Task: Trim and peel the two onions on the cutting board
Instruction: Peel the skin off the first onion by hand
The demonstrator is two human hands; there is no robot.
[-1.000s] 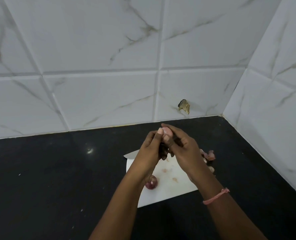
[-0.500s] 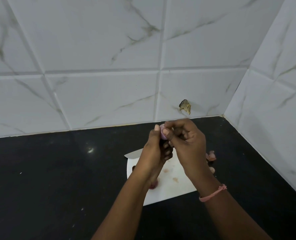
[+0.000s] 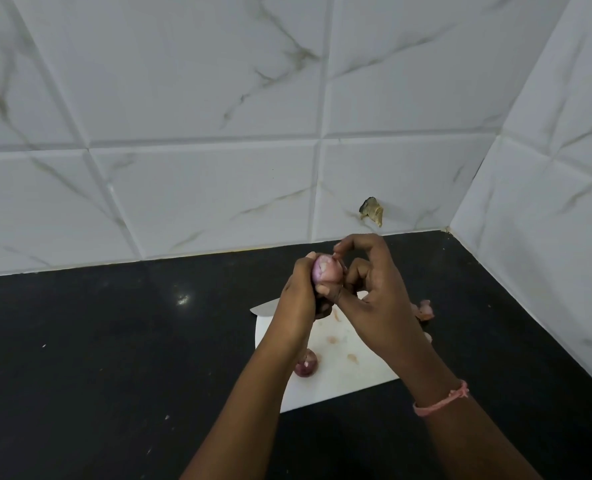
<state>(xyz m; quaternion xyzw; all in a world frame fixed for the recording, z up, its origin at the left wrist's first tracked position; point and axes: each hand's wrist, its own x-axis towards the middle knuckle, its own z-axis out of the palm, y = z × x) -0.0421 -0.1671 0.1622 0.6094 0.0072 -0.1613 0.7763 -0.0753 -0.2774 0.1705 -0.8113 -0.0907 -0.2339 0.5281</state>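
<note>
My left hand (image 3: 299, 299) grips a small pink onion (image 3: 325, 270) held up above the white cutting board (image 3: 343, 372). My right hand (image 3: 374, 289) pinches at the top of that onion with thumb and forefinger, touching its skin. A second, purple onion (image 3: 306, 365) lies on the board's left part, partly hidden behind my left wrist. A knife blade tip (image 3: 263, 308) pokes out at the board's far left corner; its handle is hidden behind my hands.
Pink onion peels (image 3: 424, 310) lie on the black counter (image 3: 114, 341) just right of the board. White marble tile walls rise behind and to the right, forming a corner. Small skin scraps dot the board.
Both hands have risen slightly and the onion has turned so more of its pink surface shows. My right fingers have shifted to its top.
</note>
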